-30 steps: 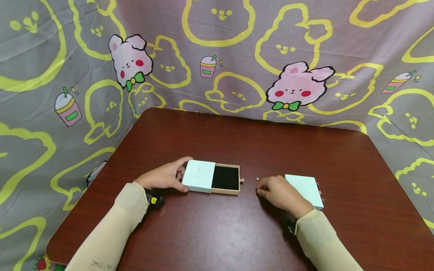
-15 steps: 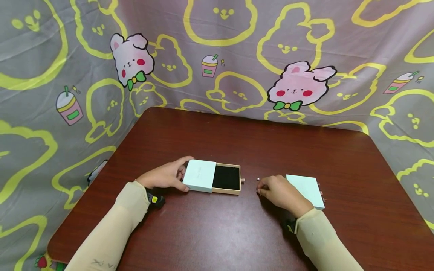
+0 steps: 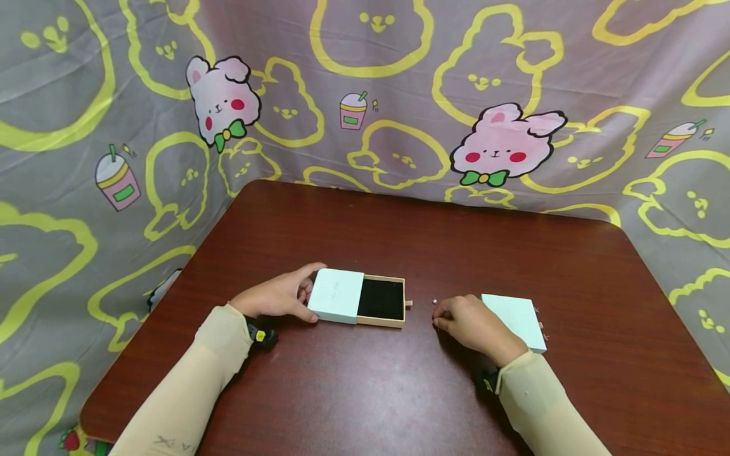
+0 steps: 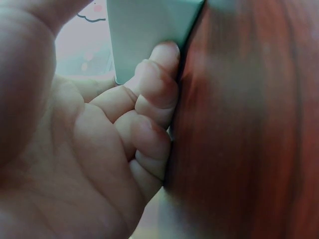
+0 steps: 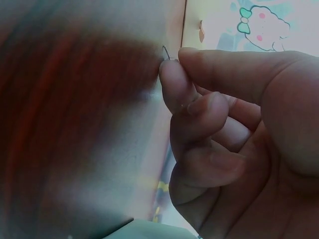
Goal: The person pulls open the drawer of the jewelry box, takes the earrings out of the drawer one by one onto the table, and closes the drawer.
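Observation:
My left hand (image 3: 281, 295) grips the left end of a pale mint jewelry box (image 3: 338, 295), thumb at its near side and index finger at its far side. Its other fingers curl in at the end of the box in the left wrist view. A tan drawer (image 3: 381, 322) with a black pad (image 3: 381, 299) stands partly pulled out to the right. My right hand (image 3: 470, 323) pinches a tiny stud earring between thumb and index finger, low over the table; its thin metal pin (image 5: 166, 52) sticks out past the fingertips. A small silvery bead-like piece (image 3: 435, 301) lies just beyond those fingertips.
A second mint box (image 3: 516, 322) lies to the right, partly behind my right hand, with small pinkish bits (image 3: 542, 325) at its right edge. The brown table (image 3: 365, 234) is bordered by a patterned curtain (image 3: 393, 145) at the back and sides.
Both hands hold nearly the same positions. The whole head view has shifted very slightly to the right; the box and its drawer stay as they were.

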The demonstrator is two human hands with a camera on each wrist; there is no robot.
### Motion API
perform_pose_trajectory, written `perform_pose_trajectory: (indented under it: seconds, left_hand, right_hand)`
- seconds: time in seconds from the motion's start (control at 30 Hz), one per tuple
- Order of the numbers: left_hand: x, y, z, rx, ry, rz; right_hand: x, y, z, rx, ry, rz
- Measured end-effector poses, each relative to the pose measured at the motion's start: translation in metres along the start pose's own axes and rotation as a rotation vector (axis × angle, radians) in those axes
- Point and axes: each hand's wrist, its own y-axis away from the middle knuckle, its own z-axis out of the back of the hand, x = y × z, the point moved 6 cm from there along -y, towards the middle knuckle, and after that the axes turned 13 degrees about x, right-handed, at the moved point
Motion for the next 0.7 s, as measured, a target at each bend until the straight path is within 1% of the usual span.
perform_pose_trajectory:
  seconds: [0.4, 0.7]
  left_hand:
    - [-0.0044, 0.0003, -0.0004, -0.001, 0.024, -0.019]
    - [-0.0023, 0.0009, -0.0008, 0.001, 0.027, 0.008]
  right_hand:
    - [-0.0023, -0.0015, -0.0016, 0.014, 0.005, -0.019]
    - [-0.0018, -0.0015, -0.0014, 0.022, 0.009, -0.031]
